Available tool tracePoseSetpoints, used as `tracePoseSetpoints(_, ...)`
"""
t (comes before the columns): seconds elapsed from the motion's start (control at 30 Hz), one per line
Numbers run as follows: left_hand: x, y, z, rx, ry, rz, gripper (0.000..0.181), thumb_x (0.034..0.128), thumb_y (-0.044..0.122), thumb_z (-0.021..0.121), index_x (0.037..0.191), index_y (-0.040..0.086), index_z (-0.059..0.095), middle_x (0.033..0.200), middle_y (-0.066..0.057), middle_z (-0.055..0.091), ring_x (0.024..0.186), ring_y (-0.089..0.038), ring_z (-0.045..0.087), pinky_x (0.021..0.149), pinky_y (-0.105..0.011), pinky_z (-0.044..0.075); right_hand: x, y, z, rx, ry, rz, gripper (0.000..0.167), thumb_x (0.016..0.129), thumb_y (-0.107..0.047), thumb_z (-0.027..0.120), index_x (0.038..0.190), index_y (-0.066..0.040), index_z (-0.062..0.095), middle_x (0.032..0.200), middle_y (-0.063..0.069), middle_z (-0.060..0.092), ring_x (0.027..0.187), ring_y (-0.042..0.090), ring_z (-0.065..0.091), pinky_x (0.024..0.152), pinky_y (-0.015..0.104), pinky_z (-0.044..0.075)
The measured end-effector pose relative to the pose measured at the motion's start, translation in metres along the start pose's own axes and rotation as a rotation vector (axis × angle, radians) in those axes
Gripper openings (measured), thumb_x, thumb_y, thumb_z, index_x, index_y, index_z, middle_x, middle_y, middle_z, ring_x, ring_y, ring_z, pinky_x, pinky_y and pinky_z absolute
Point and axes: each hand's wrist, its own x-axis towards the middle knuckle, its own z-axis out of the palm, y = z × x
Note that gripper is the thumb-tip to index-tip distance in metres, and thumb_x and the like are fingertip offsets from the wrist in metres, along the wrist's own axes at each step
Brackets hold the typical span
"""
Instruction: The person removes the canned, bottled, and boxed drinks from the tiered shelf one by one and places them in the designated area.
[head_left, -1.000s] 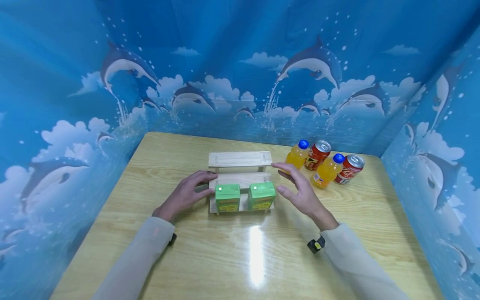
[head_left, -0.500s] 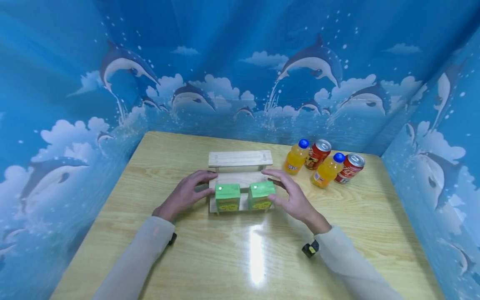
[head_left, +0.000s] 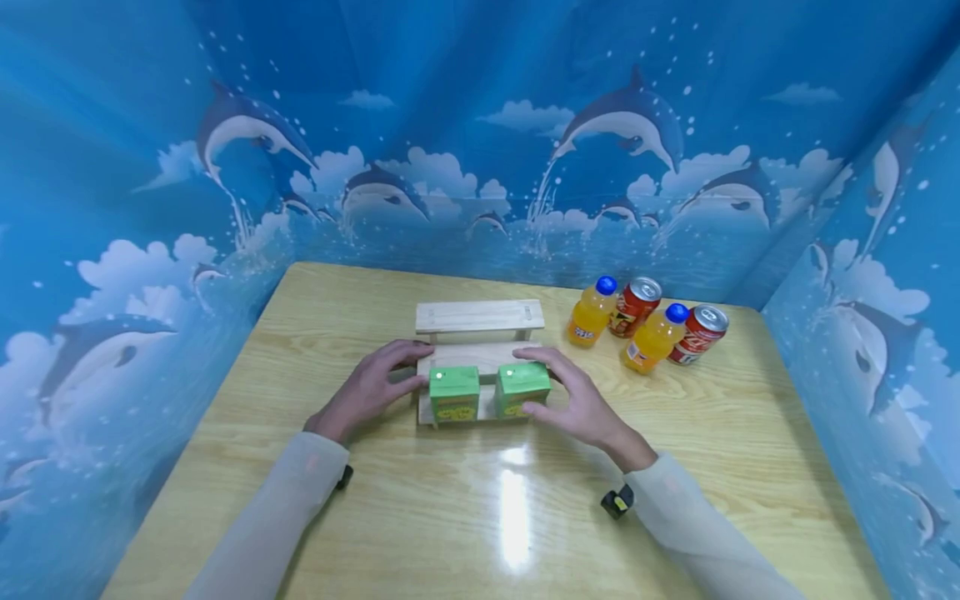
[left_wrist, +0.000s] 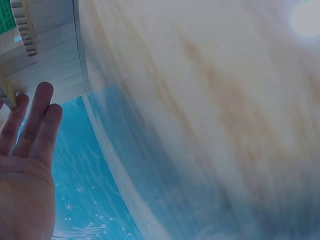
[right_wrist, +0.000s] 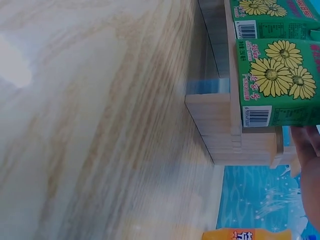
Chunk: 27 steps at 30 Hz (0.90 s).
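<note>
Left hand (head_left: 367, 387), fingers apart, flanks the stand (head_left: 480, 317), I judge to steady it; right hand (head_left: 583, 404) straddles the right carton (head_left: 519, 387); whether fingers clamp, I cannot tell.

- On the right green carton (right_wrist: 280, 82), by the right end of the wooden rack's (head_left: 480, 317) front step, I see a barcode (right_wrist: 258, 116), digits too fine for me, and pink Chinese lettering I can't make out surely.
- The left green carton (head_left: 454, 396), by that step's left end, shows me another barcode (right_wrist: 246, 29) and reddish characters, cut off.
- Toward the table's (head_left: 420, 517) far right corner, one red can (head_left: 702, 335) bears white script I take for Coca-Cola, small.
- The left orange bottle (head_left: 591, 315) there has lettering too small for me.
</note>
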Motion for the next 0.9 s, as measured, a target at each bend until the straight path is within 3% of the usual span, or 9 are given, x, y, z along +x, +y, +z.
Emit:
tracePoseSetpoints(0.33,0.0010,0.0010,-0.0014,0.003,-0.002,-0.013,0.054,0.1041,0.030,0.077,0.156,0.027,0.061,0.158,-0.004,0.059,0.136,-0.029,0.066,0.118,-0.056,0.054,0.0012,-0.0035,0.0040,-0.036,0.015,0.073,0.068,0.096,-0.017,0.086,0.156,-0.018,0.056,0.153,0.008,0.063,0.134,0.031,0.064,0.114,0.061,0.054)
tracePoseSetpoints(0.7,0.0013,0.0016,-0.0009,0.005,-0.003,-0.014,0.054,0.1033,0.029,0.078,0.155,0.026,0.062,0.158,-0.005,0.059,0.136,-0.029,0.066,0.118,-0.056,0.054,0.0025,-0.0014,0.0035,-0.013,0.010,0.090,0.061,0.095,-0.012,0.086,0.150,-0.016,0.060,0.147,0.009,0.066,0.127,0.027,0.067,0.108,0.057,0.059)
tracePoseSetpoints(0.9,0.0001,0.0020,-0.0003,-0.008,-0.002,-0.002,0.055,0.1030,0.029,0.078,0.155,0.025,0.062,0.157,-0.005,0.060,0.135,-0.029,0.067,0.116,-0.055,0.055,0.0013,-0.0017,0.0026,0.017,0.000,0.105,0.057,0.096,-0.010,0.085,0.147,-0.015,0.061,0.145,0.010,0.067,0.124,0.026,0.067,0.107,0.044,0.060)
